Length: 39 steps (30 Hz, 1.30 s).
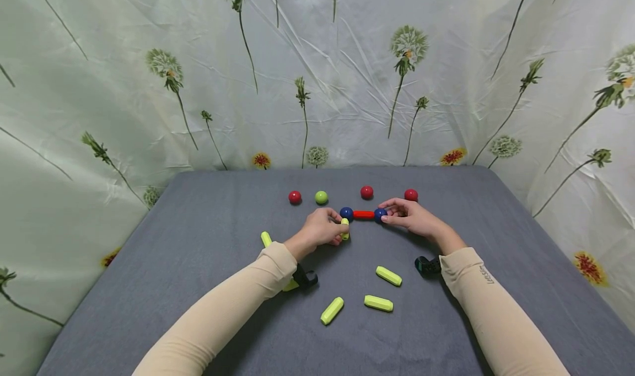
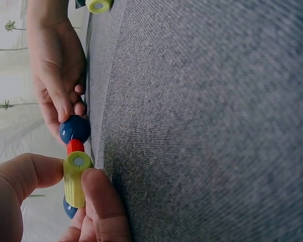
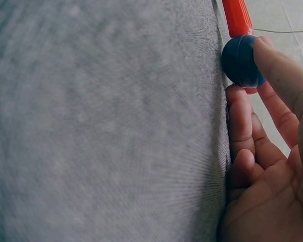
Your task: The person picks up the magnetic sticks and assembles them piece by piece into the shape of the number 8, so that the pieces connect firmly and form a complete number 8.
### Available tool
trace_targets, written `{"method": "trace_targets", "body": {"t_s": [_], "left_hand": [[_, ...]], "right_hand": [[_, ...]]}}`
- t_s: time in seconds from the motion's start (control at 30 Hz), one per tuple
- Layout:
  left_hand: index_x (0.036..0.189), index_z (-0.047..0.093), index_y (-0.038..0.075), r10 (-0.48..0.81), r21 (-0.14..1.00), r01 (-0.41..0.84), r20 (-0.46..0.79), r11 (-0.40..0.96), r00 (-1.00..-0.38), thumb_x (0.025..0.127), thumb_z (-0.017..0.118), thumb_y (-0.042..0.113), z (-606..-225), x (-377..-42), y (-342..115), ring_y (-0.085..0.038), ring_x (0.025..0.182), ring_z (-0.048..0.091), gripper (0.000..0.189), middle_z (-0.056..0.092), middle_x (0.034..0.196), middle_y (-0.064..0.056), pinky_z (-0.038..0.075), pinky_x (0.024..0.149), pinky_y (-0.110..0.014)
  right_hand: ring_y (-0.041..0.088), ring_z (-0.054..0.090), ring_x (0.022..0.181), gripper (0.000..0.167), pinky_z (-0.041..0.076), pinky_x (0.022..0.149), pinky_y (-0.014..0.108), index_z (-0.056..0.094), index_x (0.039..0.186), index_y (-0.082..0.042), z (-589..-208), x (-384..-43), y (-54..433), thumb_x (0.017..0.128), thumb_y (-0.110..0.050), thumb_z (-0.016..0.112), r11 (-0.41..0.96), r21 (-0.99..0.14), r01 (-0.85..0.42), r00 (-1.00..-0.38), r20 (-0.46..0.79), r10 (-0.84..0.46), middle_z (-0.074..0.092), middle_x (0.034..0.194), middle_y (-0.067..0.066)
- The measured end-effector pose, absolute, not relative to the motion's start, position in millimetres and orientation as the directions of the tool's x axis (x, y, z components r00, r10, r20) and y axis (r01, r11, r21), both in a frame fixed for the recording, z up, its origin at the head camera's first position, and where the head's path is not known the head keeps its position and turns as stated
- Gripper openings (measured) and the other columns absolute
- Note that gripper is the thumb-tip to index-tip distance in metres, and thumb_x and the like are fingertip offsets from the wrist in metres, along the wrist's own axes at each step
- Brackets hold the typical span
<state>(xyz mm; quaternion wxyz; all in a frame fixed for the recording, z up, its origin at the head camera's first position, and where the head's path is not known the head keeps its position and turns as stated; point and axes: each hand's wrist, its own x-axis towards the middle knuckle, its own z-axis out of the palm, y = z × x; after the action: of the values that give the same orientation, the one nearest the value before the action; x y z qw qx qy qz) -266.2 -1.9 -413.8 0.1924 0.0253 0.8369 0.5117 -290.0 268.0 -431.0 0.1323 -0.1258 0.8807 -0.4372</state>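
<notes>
My left hand [image 1: 319,228] pinches a yellow-green ribbed rod [image 1: 345,230] between thumb and fingers, upright just in front of the left blue ball [image 1: 346,214]. A round, pale disc shows in the rod's near end in the left wrist view. A red rod [image 1: 364,215] joins that ball to a second blue ball [image 1: 380,215], forming a dumbbell that lies crosswise on the table. With thumb and fingertips, my right hand [image 1: 416,219] holds the right blue ball; in the right wrist view its thumb [image 3: 280,70] lies against the ball's side.
Behind the dumbbell sit red balls [image 1: 295,197] and a green ball [image 1: 321,197]; one red ball [image 1: 410,194] is close behind my right hand. Several yellow-green rods [image 1: 378,302] lie nearer me on the grey table [image 1: 223,210], some partly covered by my left arm. A flowered curtain [image 1: 347,89] hangs behind.
</notes>
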Motion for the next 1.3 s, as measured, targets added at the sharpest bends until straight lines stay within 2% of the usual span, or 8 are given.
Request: {"method": "trace_targets", "body": {"t_s": [1.03, 1.17, 1.3], "left_hand": [[0.093, 0.055, 0.010, 0.242, 0.878, -0.150, -0.284, 0.455, -0.928, 0.078, 0.070, 0.016, -413.7, -268.5, -1.9, -0.009, 0.056, 0.064, 0.021, 0.067, 0.073, -0.004, 0.056, 0.056, -0.027], [0.096, 0.054, 0.010, 0.249, 0.880, -0.151, -0.287, 0.450, -0.925, 0.079, 0.071, 0.016, -413.4, -268.4, -2.3, -0.010, 0.056, 0.064, 0.024, 0.067, 0.074, -0.005, 0.056, 0.057, -0.027], [0.105, 0.050, 0.009, 0.258, 0.883, -0.152, -0.288, 0.443, -0.922, 0.079, 0.071, 0.016, -413.0, -268.4, -3.3, -0.011, 0.057, 0.065, 0.035, 0.068, 0.075, -0.007, 0.057, 0.058, -0.028]], "right_hand": [[0.021, 0.049, 0.096, 0.046, 0.042, 0.075, 0.028, 0.054, 0.125, -0.020, -429.7, -289.4, 267.9, 0.086, -0.042, 0.065, 0.593, -0.799, -0.102, -0.930, -0.135, -0.342, 0.055, 0.106, 0.008], [0.020, 0.050, 0.096, 0.046, 0.042, 0.075, 0.028, 0.055, 0.124, -0.022, -428.7, -288.6, 267.4, 0.085, -0.043, 0.066, 0.595, -0.799, -0.086, -0.933, -0.144, -0.329, 0.055, 0.106, 0.007], [0.020, 0.050, 0.096, 0.046, 0.042, 0.075, 0.028, 0.054, 0.125, -0.021, -428.8, -288.3, 267.1, 0.085, -0.042, 0.066, 0.596, -0.798, -0.084, -0.933, -0.147, -0.329, 0.055, 0.105, 0.006]]}}
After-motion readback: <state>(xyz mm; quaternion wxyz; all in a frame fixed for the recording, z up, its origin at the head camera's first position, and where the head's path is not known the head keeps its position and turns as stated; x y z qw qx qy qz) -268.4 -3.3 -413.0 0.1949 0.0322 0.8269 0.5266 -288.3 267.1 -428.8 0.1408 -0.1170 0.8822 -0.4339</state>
